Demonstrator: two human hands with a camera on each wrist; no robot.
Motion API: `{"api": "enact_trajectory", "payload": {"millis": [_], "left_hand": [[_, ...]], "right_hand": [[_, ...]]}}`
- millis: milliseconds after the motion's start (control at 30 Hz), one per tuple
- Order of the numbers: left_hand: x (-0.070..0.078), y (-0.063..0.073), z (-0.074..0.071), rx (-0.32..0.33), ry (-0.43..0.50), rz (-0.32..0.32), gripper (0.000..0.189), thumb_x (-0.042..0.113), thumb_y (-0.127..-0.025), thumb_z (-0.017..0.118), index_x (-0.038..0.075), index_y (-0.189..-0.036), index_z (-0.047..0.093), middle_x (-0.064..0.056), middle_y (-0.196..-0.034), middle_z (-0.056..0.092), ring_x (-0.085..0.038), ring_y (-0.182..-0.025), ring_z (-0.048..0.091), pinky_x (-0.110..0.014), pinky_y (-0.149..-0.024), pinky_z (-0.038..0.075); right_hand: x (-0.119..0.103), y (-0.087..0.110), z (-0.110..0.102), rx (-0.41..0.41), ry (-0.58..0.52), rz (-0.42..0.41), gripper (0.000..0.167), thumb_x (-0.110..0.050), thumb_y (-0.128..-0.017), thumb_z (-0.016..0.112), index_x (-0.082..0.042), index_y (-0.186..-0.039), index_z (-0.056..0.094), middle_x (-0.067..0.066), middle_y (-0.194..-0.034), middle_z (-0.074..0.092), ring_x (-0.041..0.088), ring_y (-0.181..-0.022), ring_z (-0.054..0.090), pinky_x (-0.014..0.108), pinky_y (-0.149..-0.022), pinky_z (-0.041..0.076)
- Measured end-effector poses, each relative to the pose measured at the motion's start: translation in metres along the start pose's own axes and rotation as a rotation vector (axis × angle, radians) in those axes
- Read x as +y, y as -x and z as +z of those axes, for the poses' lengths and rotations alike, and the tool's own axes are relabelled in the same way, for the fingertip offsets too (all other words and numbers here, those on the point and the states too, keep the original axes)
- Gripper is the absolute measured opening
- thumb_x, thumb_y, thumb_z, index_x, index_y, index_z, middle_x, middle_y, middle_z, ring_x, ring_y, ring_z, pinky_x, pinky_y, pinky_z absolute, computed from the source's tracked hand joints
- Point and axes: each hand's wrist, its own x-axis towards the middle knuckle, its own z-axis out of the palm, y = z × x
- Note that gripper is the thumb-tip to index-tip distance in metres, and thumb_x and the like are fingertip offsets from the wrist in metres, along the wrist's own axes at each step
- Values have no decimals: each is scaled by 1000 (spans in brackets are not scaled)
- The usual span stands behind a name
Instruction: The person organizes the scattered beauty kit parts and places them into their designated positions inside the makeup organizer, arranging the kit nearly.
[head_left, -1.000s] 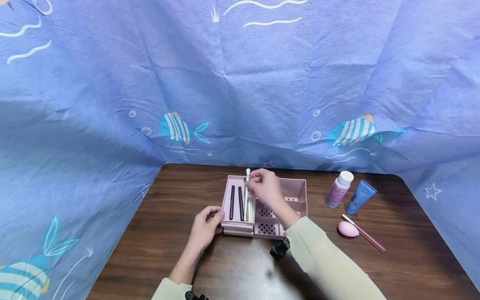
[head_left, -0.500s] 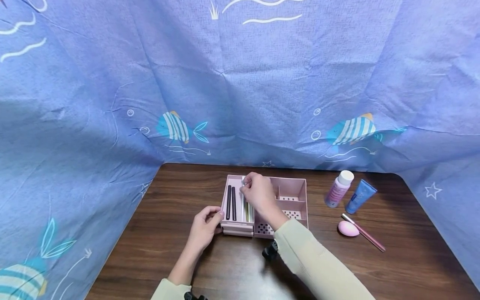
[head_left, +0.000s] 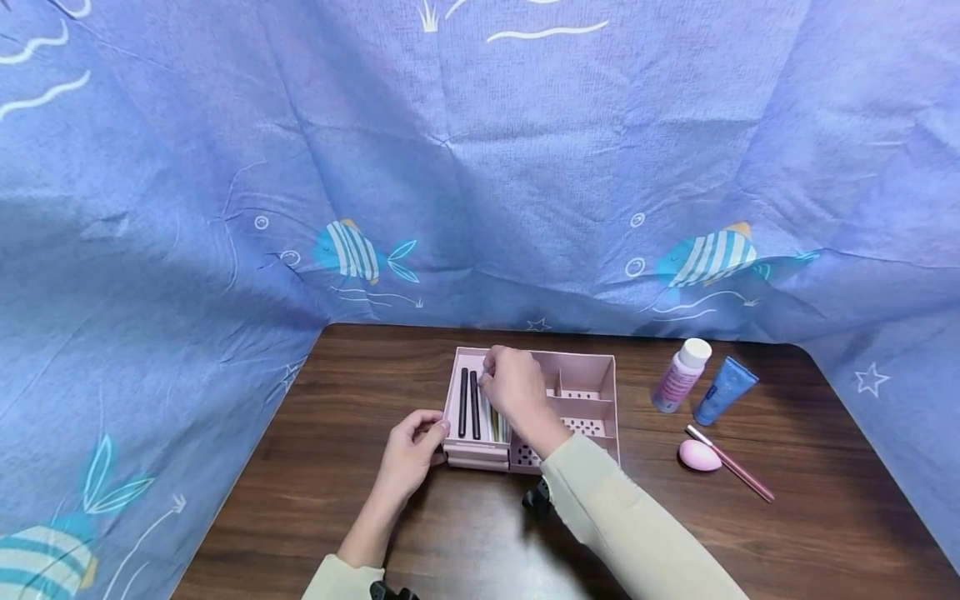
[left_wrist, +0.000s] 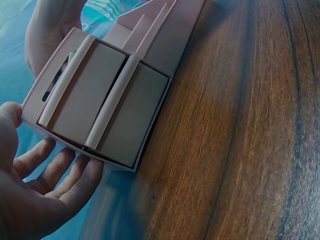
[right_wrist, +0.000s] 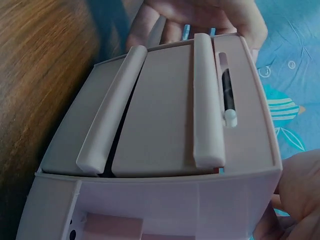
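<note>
The pink organizer [head_left: 583,368] sits between our hands and looks light, stiff and smooth, best held by its outer walls. Our left hand [head_left: 409,454] grips its nearest corner; our right hand [head_left: 516,387] reaches into its tray, beside two dark sticks [head_left: 475,406], and we cannot tell whether its fingers pinch anything. Rightward of it are a bottle [head_left: 677,379] and blue tube [head_left: 724,393].

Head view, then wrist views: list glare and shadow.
Head view: pale glare on the near tabletop, dark shadow beside the right sleeve; left wrist: dim, pale sheen at lower right; right wrist: dim, tabletop in shadow beside the pink organizer.
</note>
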Motion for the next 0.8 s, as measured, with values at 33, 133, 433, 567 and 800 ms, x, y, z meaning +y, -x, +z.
{"api": "enact_trajectory", "payload": {"millis": [33, 133, 433, 567, 800], "left_hand": [[0, 0, 0, 0, 4, -3, 23, 7, -97, 66, -5, -117, 66, -7, -94, 65, -10, -84, 63, -37, -72, 66], [0, -1, 0, -1, 9, -10, 23, 7, -97, 66, -5, -116, 66, -7, -93, 64, -10, -84, 63, -37, -72, 66], [0, 1, 0, -2, -2, -16, 24, 9, -98, 67, -5, -117, 66, -8, -94, 65, -11, -85, 63, -37, -72, 66], [1, 2, 0, -3, -9, -18, 24, 9, -98, 67, -5, -118, 67, -7, -93, 65, -11, -84, 63, -38, -72, 66], [2, 2, 1, 13, -52, -2, 26, 11, -97, 67, -6, -116, 68, -6, -90, 65, -10, -80, 62, -36, -67, 65]], "right_hand": [[1, 0, 0, 2, -16, 4, 12, -16, -82, 82, -16, -83, 70, 0, -73, 67, 25, -71, 64, 39, -60, 53], [4, 0, 0, 13, -68, 11, 12, -15, -80, 83, -15, -83, 71, -3, -70, 65, 21, -70, 63, 37, -62, 53], [10, 5, -7, -46, -227, 10, 17, -17, -79, 87, -13, -89, 74, -6, -74, 69, 10, -68, 61, 28, -67, 55], [12, 10, -13, -85, -291, 4, 20, -17, -79, 87, -10, -93, 76, -5, -77, 71, 9, -70, 63, 28, -71, 57], [16, 21, -23, -102, -361, -50, 24, -18, -81, 86, -10, -101, 76, -5, -85, 74, 9, -75, 66, 29, -74, 59]]}}
